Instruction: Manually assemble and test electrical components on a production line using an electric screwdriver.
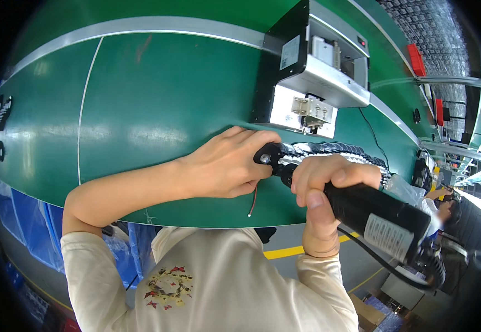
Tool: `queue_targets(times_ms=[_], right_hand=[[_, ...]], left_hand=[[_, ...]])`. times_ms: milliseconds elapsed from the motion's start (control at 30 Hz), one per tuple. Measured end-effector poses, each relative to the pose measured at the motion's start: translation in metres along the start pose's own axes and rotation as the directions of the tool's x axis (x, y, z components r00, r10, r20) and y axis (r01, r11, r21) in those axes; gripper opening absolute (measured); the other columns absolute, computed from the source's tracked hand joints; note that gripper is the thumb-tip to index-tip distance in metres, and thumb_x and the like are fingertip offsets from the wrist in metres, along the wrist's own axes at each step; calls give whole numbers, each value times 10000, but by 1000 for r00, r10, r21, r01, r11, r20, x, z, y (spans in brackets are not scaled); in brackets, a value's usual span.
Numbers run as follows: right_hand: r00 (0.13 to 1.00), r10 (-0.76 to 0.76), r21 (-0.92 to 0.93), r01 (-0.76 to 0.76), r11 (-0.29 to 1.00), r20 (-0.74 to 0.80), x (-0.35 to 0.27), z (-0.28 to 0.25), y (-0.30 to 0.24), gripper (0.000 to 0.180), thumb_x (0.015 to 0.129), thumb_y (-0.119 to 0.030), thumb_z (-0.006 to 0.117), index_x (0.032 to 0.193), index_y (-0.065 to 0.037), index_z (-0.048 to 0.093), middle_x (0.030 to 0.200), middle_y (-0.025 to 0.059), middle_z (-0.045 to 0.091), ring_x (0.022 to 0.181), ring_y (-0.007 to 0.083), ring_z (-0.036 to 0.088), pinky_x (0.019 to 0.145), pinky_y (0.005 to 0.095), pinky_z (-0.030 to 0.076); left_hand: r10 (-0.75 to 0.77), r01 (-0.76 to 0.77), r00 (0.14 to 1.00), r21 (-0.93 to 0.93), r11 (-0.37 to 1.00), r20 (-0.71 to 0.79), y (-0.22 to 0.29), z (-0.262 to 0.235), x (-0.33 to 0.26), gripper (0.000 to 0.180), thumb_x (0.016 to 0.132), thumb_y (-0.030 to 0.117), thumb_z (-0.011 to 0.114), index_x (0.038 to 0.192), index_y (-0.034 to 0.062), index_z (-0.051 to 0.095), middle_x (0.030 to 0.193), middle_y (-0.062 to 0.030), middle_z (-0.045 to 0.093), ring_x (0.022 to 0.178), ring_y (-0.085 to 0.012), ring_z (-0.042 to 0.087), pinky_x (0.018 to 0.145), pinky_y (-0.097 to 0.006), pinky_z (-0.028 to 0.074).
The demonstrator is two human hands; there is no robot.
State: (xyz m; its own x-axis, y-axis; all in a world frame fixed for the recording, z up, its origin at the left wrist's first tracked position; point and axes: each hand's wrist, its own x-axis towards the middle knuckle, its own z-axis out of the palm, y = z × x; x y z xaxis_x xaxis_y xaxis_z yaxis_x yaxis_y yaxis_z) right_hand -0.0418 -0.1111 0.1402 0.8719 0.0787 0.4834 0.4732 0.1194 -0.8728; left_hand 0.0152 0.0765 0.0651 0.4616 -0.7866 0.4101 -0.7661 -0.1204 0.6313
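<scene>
My right hand [324, 180] is wrapped round a black electric screwdriver [384, 213], which has a white label and a cable at its rear. The tool's front end points left and meets a small black part [265, 157] with a shiny round metal spot. My left hand [224, 163] grips that part from the left, its fingers curled and partly hidden. Below the part dangles a thin red-and-black wire [253, 202] with a small white connector. Behind my right hand, a row of similar black and silver parts [334, 149] lies on the table.
The green table [141, 94] curves around me. A grey and black machine [318, 66] stands just beyond my hands, a thin black cable beside it. More black parts [0, 116] lie at the far left. Another person [439, 210] works at the right. Blue bins [25, 216] sit below the left edge.
</scene>
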Motion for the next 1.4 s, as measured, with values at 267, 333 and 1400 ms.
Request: queue_targets(times_ms=[267,333,1400], right_hand=[[960,-250,221,272,937,-124,10,-29,-50,805,857,-477,701,1442,-71,326,982,116,545,593,197,591,521,353,494],[953,-271,142,289,947,-136,3,-45,-62,763,849,-340,717,1443,-65,326,1073,138,515,613,198,587,532,355,499],[949,-281,19,286,958,-142,3,-46,-21,481,841,-176,733,1217,-51,462,945,153,549,646,254,603,556,418,499]], left_hand=[[40,-40,999,-41,998,11,19,-13,4,302,658,108,784,953,98,717,1250,-132,577,1157,-322,573,967,-451,442],[40,-19,983,-115,993,179,38,-46,1,363,626,99,782,980,98,703,1233,-123,585,1189,-318,557,1000,-460,407],[-229,428,855,383,819,-465,-111,-109,7,802,744,30,700,1489,141,425,1532,-133,418,1419,-325,387,1161,-416,352]])
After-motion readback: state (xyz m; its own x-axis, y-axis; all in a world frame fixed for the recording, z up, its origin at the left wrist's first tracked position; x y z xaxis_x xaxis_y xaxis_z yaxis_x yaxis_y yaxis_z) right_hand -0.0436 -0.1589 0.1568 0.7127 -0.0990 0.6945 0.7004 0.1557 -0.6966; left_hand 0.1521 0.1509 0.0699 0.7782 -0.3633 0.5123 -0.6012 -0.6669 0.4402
